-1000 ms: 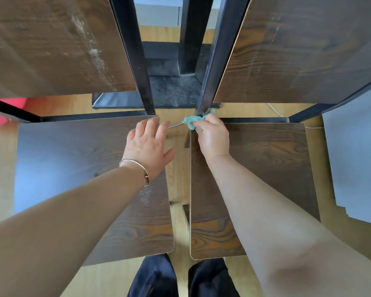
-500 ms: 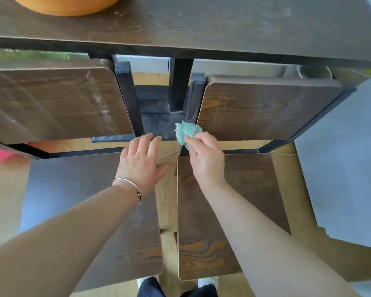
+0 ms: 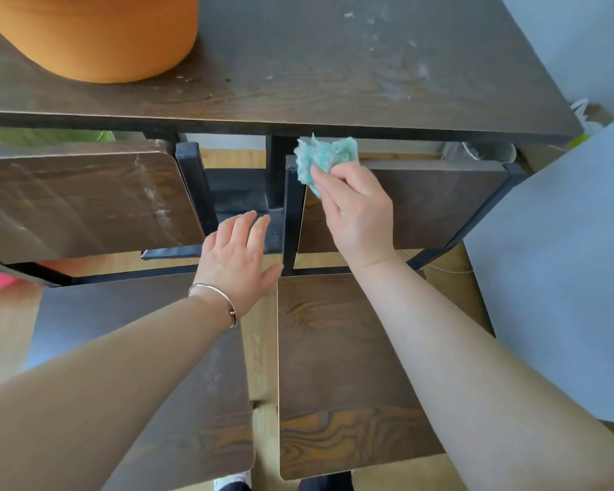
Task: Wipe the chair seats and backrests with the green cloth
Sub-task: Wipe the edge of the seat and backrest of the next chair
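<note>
Two wooden chairs stand at the dusty bench point(image 3: 298, 83). My right hand point(image 3: 358, 214) pinches the green cloth point(image 3: 319, 159) on the top corner of the right backrest point(image 3: 440, 203), ready to rub it. My left hand point(image 3: 238, 256) is flat by the left seat point(image 3: 121, 331), fingers straight and empty, maybe for balance.

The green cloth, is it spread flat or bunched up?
Bunched up: the green cloth shows as a crumpled wad, its lower part pinched by the right hand.
</note>
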Demonstrator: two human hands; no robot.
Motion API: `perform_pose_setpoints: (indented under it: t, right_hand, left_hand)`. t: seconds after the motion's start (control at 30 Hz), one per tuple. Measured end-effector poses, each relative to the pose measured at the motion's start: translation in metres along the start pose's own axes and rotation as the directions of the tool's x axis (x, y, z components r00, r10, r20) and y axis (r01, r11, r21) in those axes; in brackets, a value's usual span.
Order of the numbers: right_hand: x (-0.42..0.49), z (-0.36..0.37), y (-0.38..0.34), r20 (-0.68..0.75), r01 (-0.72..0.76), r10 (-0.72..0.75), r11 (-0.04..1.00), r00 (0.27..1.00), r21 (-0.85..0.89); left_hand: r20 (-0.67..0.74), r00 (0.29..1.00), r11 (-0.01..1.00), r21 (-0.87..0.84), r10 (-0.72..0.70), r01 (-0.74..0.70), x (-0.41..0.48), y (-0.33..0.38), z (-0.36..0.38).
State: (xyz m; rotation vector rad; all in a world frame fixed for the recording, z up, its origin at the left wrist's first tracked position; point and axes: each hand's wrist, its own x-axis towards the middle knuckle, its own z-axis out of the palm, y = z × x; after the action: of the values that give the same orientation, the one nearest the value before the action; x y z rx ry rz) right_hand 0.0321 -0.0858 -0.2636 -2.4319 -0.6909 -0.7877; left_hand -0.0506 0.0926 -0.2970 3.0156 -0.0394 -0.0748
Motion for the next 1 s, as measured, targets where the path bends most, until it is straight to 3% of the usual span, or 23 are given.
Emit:
perform_pose_setpoints:
  t: [0.1, 0.23, 0.37, 0.47, 0.57, 0.67, 0.77, 0.9, 1.0]
  right_hand:
    - [-0.01, 0.007, 0.009, 0.022, 0.047, -0.047, 0.999, 0.999, -0.014]
    - [-0.05, 0.027, 0.027, 0.207, 0.06, -0.064, 0.998, 0.976, 0.025]
    - [-0.094, 0.041, 0.054, 0.427, 0.044, -0.042, 0.999, 0.903, 0.005]
    - [-0.099, 0.039, 0.068, 0.524, 0.152, -0.114, 0.988, 0.844, -0.031]
    - [-0.075, 0.021, 0.068, 0.475, 0.211, -0.163, 0.976, 0.865, -0.05]
    - [-0.027, -0.013, 0.061, 0.273, 0.18, -0.168, 0.984, 0.947, -0.018]
    - [0.007, -0.034, 0.059, 0.116, 0.181, -0.177, 0.983, 0.977, -0.018]
    - [-0.001, -0.028, 0.069, 0.076, 0.236, -0.236, 0.972, 0.969, 0.014]
    - [-0.034, -0.005, 0.084, 0.14, 0.311, -0.311, 0.95, 0.94, 0.021]
  left_hand:
    - [0.028, 0.999, 0.999, 0.004, -0.037, 0.037, -0.002, 0.007, 0.013]
    - [0.035, 0.997, 0.997, 0.039, -0.064, 0.063, -0.008, 0.015, 0.025]
    - [0.033, 0.994, 0.992, 0.075, -0.108, 0.105, -0.007, 0.019, 0.031]
    - [0.028, 0.986, 0.984, 0.068, -0.164, 0.162, -0.007, 0.027, 0.032]
    - [0.024, 0.981, 0.98, 0.051, -0.193, 0.192, -0.009, 0.039, 0.031]
    - [0.024, 0.98, 0.98, 0.051, -0.195, 0.194, -0.01, 0.05, 0.027]
    - [0.026, 0.98, 0.979, 0.047, -0.198, 0.197, -0.006, 0.059, 0.026]
    - [0.018, 0.979, 0.979, 0.048, -0.201, 0.2, -0.002, 0.069, 0.028]
    - [0.017, 0.977, 0.977, 0.046, -0.21, 0.209, -0.002, 0.071, 0.035]
